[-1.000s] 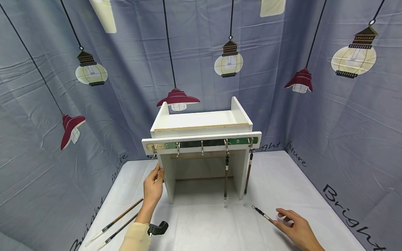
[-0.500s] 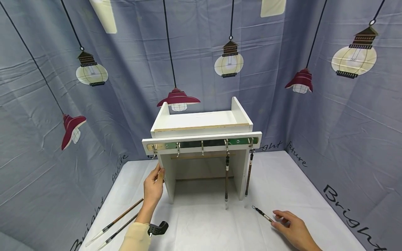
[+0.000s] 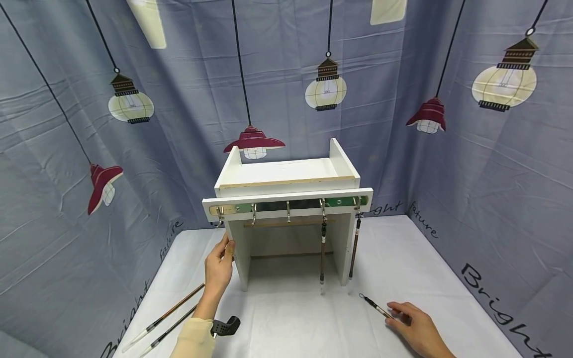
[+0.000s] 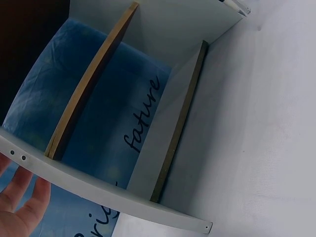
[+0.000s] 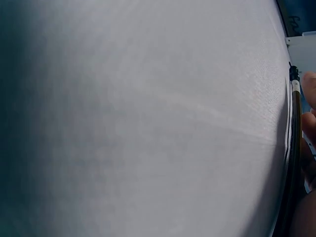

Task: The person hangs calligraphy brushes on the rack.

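We see a white wooden rack (image 3: 286, 173) standing at the middle of a white cloth-covered surface (image 3: 277, 325), towards its far edge. Our left hand (image 3: 219, 268) grips the front edge of the rack's left side panel, its thumb and fingers closing on it; in the left wrist view, the fingers rest against the panel from outside.

Our right hand (image 3: 418, 325) is low by the surface's near right corner. Its fingers curve loosely, with a gap between thumb and forefinger. Between them runs the slim black brush with a looped end (image 3: 376, 306), the loop pointing towards the rack; we cannot tell whether the fingers touch it.

Two dark-handled brushes hang upright from the rack's metal hooks: the inner hanging brush (image 3: 323, 246) on the fourth hook from the left, the outer hanging brush (image 3: 355, 243) on the last. By the surface's left edge, near its front corner, a brown-handled brush (image 3: 176, 304) and a black-handled brush (image 3: 174, 325) lie slanted side by side, white tips towards us.
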Demonstrator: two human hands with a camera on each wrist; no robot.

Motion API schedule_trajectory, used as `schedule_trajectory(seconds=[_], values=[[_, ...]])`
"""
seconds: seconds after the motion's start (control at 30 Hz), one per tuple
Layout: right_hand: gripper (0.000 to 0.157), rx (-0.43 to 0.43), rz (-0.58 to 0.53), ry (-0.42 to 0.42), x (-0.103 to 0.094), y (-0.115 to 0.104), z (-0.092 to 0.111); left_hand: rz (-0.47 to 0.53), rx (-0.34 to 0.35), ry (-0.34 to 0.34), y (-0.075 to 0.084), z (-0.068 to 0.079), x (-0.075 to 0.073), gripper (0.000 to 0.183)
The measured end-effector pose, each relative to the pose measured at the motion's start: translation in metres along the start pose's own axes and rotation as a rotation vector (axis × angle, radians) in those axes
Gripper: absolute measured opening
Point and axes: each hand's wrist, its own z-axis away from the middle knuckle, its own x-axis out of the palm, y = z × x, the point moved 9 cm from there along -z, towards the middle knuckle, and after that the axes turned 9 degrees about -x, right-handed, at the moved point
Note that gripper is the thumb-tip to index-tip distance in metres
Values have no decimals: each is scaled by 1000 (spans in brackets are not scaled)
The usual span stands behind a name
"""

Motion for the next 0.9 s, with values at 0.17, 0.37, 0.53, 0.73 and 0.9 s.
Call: schedule_trajectory(seconds=[0.17, 0.37, 0.53, 0.73, 0.9], values=[[41, -8, 15, -1, 1, -1, 1, -5, -1, 0, 1, 1, 0, 49], [36, -19, 15, -8, 2, -4, 0, 7, 2, 6, 1, 0, 0, 48], [30, -44, 45, 5, 1, -5, 0, -2, 13, 16, 2, 0, 0, 48], [27, -41, 58, -7, 5, -4, -2, 10, 3, 14, 2, 1, -1, 47], [24, -24, 59, -13, 7, -4, -2, -3, 9, 11, 1, 1, 0, 47]])
